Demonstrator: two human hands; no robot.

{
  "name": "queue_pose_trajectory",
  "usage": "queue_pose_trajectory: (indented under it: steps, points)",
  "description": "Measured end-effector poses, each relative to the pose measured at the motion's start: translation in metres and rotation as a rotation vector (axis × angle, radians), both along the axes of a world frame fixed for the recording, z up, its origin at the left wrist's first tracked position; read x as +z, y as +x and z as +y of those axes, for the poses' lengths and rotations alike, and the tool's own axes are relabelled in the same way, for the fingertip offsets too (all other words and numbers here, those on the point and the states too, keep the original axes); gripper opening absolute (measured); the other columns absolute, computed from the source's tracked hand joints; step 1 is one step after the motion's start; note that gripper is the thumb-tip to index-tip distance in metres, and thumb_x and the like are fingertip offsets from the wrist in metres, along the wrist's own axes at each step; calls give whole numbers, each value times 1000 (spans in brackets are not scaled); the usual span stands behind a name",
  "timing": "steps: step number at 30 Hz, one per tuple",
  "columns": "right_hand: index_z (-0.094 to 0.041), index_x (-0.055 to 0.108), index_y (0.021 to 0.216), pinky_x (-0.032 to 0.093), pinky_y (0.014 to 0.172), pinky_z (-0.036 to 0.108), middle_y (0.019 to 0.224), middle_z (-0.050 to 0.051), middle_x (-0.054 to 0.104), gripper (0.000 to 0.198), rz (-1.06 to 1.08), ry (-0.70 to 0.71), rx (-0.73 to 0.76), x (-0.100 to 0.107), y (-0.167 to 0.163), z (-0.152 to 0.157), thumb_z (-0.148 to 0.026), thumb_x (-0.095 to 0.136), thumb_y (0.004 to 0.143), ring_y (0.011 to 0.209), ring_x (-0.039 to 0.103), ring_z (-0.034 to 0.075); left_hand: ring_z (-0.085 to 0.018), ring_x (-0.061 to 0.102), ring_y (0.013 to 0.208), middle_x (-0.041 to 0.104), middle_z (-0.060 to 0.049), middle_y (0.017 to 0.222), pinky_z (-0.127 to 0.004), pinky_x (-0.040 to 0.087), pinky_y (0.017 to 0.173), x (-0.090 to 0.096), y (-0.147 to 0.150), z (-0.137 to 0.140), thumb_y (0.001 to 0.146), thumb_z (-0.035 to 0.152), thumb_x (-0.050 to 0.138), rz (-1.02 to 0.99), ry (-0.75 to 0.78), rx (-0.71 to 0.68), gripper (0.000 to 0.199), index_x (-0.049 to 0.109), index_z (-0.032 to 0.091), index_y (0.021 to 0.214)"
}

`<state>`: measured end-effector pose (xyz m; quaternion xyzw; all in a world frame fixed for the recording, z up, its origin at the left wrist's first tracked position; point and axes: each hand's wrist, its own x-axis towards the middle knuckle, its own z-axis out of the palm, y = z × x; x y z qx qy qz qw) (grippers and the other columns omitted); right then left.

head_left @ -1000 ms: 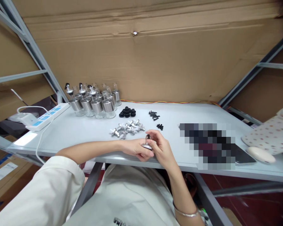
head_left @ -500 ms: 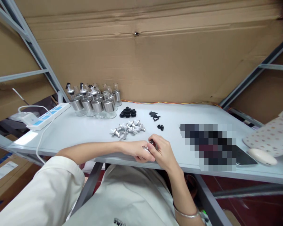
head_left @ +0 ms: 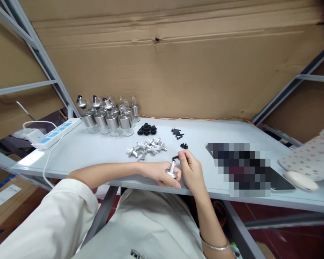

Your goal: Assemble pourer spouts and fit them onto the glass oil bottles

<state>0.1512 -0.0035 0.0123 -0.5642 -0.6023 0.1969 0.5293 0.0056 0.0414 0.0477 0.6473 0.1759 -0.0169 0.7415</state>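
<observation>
My left hand [head_left: 158,172] is wrapped round a silver bottle pourer [head_left: 172,170] at the table's front edge, its spout pointing up. On the spout's tip sits a small black flap cap [head_left: 175,157], whose far end my right hand [head_left: 192,169] pinches between thumb and fingers. Just beyond lie a heap of silver pourers with white plastic stems [head_left: 148,146], several tiny black pieces [head_left: 184,146] and some loose black flap caps [head_left: 177,133]. Black stoppers [head_left: 146,128] are grouped behind the heap.
Glass bottles with steel sleeves [head_left: 113,124] stand at the back left, a few fitted with pourers. A white power strip [head_left: 56,133] lies along the left edge. At right are a partly pixelated dark device [head_left: 280,180], a white oval object [head_left: 301,180] and a dotted item [head_left: 310,154].
My right hand has drawn back and opened away from my left, now gripping the flap cap's end. The pourer and its cap, mostly covered before, have come into view.
</observation>
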Motion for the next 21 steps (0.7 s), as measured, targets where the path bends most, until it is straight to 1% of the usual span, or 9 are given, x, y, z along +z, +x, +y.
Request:
queue_pose_trajectory:
  steps: [2, 4, 7, 9, 12, 14, 15, 18, 21]
  points:
    - [-22, 46, 69, 33, 50, 23, 56, -5, 43, 32, 28, -21, -24, 2, 4, 2, -45, 41, 90, 51, 40, 12, -4, 30, 37, 39, 11, 44, -18, 21, 38, -2, 0, 2, 67, 35, 75, -21, -34, -12, 34, 45, 18, 69]
    - [-21, 50, 71, 35, 52, 24, 59, -4, 48, 29, -30, -24, -10, 13, 11, 7, -41, 41, 90, 53, 43, 13, -5, 33, 37, 41, 10, 43, -18, 23, 39, -5, 0, 4, 67, 36, 76, -41, -83, -17, 35, 46, 18, 70]
    - [-20, 55, 73, 37, 59, 25, 64, -1, 58, 21, -257, -11, 30, 47, 22, 24, -32, 46, 88, 58, 49, 14, -5, 35, 37, 42, 10, 44, -19, 25, 40, -8, 1, 7, 65, 36, 78, -66, -166, 2, 37, 46, 18, 70]
    - [-20, 59, 75, 37, 61, 26, 65, 0, 61, 15, -406, -15, 39, 73, 29, 43, -26, 50, 85, 58, 51, 14, -4, 36, 37, 42, 10, 46, -19, 26, 40, -9, 1, 7, 64, 34, 79, -80, -195, 13, 38, 45, 18, 70]
    - [-19, 63, 71, 39, 65, 26, 67, 2, 65, 11, -522, -104, -39, 97, 39, 82, -17, 56, 80, 64, 56, 15, -4, 36, 37, 42, 10, 45, -18, 25, 41, -8, 2, 6, 65, 32, 79, -91, -194, 17, 37, 45, 17, 70]
    - [-18, 67, 70, 40, 65, 24, 70, 3, 68, 10, -500, -257, -59, 95, 45, 107, -15, 60, 77, 68, 59, 16, -4, 37, 37, 42, 10, 44, -19, 26, 41, -7, 1, 5, 65, 33, 79, -93, -186, 25, 38, 45, 18, 70]
    - [-17, 68, 70, 41, 64, 24, 69, 4, 69, 11, -486, -298, -65, 89, 48, 118, -14, 60, 76, 68, 60, 16, -5, 37, 37, 42, 10, 43, -19, 26, 42, -6, 1, 5, 64, 33, 79, -91, -183, 30, 38, 44, 18, 70]
    - [-14, 70, 69, 43, 62, 24, 69, 6, 71, 9, -462, -366, -99, 65, 56, 140, -11, 62, 73, 66, 63, 16, -5, 38, 37, 43, 10, 43, -19, 26, 43, -7, 1, 5, 64, 34, 78, -88, -183, 48, 39, 44, 18, 71]
    - [-14, 72, 78, 45, 67, 23, 79, 7, 74, 12, -441, -374, -126, 44, 61, 151, -11, 62, 72, 72, 65, 16, -5, 38, 37, 44, 10, 43, -20, 27, 44, -9, 1, 5, 65, 33, 77, -99, -182, 66, 37, 44, 18, 72]
